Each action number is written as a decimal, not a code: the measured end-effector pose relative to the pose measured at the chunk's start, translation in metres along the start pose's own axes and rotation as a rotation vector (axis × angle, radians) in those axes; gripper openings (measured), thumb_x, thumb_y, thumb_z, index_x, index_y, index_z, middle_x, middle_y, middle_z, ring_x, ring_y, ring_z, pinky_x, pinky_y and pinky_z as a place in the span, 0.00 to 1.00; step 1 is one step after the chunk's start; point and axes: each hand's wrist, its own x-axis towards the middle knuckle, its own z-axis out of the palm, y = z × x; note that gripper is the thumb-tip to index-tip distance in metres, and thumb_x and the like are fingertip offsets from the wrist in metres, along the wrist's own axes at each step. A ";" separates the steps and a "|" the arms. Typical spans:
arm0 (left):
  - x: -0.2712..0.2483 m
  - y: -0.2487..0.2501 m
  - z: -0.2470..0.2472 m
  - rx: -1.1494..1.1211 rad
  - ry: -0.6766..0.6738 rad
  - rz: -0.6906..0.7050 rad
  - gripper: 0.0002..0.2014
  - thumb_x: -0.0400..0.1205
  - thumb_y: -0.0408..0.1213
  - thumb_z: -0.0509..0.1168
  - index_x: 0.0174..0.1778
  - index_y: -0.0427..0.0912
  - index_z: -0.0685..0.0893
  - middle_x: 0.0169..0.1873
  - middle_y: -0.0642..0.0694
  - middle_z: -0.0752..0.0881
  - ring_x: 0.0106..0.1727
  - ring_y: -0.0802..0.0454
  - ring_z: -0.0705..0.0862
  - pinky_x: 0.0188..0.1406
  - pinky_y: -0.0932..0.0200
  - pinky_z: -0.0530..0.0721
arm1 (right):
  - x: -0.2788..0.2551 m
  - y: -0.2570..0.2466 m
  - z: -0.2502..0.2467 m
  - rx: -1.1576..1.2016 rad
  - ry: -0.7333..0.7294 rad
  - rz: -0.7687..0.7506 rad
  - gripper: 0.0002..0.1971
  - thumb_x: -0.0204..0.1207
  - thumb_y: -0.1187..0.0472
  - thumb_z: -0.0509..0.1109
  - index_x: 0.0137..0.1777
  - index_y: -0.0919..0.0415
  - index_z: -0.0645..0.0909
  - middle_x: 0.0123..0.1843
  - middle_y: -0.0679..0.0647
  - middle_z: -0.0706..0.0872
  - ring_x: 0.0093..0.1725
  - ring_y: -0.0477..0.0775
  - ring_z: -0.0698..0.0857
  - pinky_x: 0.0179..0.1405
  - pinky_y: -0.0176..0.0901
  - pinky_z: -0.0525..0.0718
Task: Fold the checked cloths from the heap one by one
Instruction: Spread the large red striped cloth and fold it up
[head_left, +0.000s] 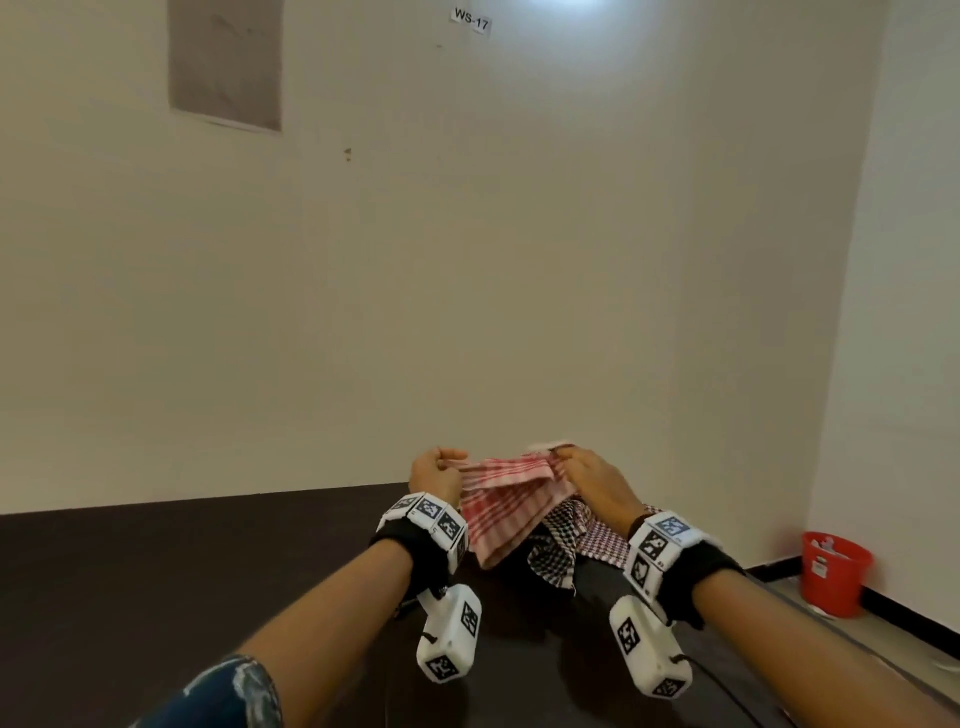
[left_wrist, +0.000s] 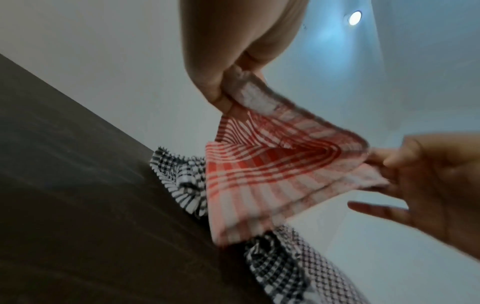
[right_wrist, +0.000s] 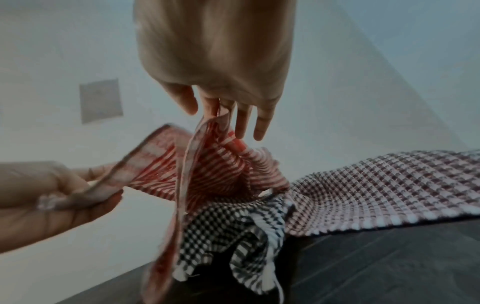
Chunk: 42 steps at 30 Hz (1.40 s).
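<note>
A red-and-white checked cloth (head_left: 501, 501) hangs in the air between both hands above the far side of the dark table (head_left: 156, 566). My left hand (head_left: 435, 470) pinches its left edge between thumb and fingers (left_wrist: 221, 96). At the cloth's right corner my right hand (head_left: 584, 475) pinches it with thumb and forefinger, the other fingers (right_wrist: 244, 121) held straight. Under the hanging cloth (left_wrist: 259, 174) (right_wrist: 215, 170) lies the heap: a black-and-white checked cloth (head_left: 556, 551) (right_wrist: 221, 224) and a maroon-and-white checked cloth (head_left: 602, 540) (right_wrist: 376, 189).
Cream walls close off the table's far side and the right. A red bucket (head_left: 834, 571) stands on the floor at the right by the wall. A grey sheet (head_left: 226, 62) and a label (head_left: 470, 20) are on the far wall.
</note>
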 end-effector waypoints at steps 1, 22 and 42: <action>-0.005 0.010 -0.012 -0.027 0.003 0.018 0.22 0.72 0.14 0.48 0.40 0.37 0.85 0.35 0.39 0.85 0.28 0.50 0.79 0.29 0.58 0.79 | -0.009 -0.011 -0.007 0.002 0.061 -0.001 0.19 0.82 0.67 0.53 0.67 0.60 0.79 0.64 0.50 0.80 0.64 0.51 0.77 0.63 0.33 0.68; -0.129 0.100 -0.257 0.383 -0.734 -0.177 0.14 0.81 0.26 0.62 0.62 0.31 0.78 0.42 0.41 0.92 0.37 0.55 0.87 0.38 0.70 0.85 | -0.157 -0.176 -0.019 -0.536 -0.741 -0.281 0.21 0.79 0.64 0.60 0.73 0.55 0.73 0.58 0.55 0.85 0.52 0.51 0.85 0.55 0.41 0.81; -0.139 0.100 -0.337 0.243 -0.336 0.204 0.08 0.78 0.29 0.68 0.35 0.41 0.79 0.28 0.45 0.82 0.24 0.64 0.81 0.36 0.58 0.82 | -0.141 -0.222 0.040 -0.146 -0.727 -0.342 0.21 0.78 0.64 0.61 0.23 0.51 0.67 0.24 0.44 0.69 0.25 0.42 0.67 0.32 0.32 0.66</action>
